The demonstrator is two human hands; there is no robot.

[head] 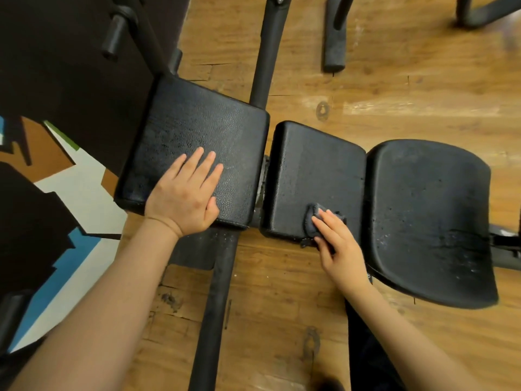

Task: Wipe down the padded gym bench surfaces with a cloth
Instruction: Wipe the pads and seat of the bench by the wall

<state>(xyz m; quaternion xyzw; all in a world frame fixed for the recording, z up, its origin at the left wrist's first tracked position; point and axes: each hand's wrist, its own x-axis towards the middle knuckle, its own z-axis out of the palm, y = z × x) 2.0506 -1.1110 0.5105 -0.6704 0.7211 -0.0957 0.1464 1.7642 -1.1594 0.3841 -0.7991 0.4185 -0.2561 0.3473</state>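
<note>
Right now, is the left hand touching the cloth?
Apart. The head view shows the left hand flat on the left pad, while the cloth lies under the right hand on the middle pad.

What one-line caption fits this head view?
Right hand presses a dark cloth on the middle bench pad while the left hand lies flat on the left pad.
</note>
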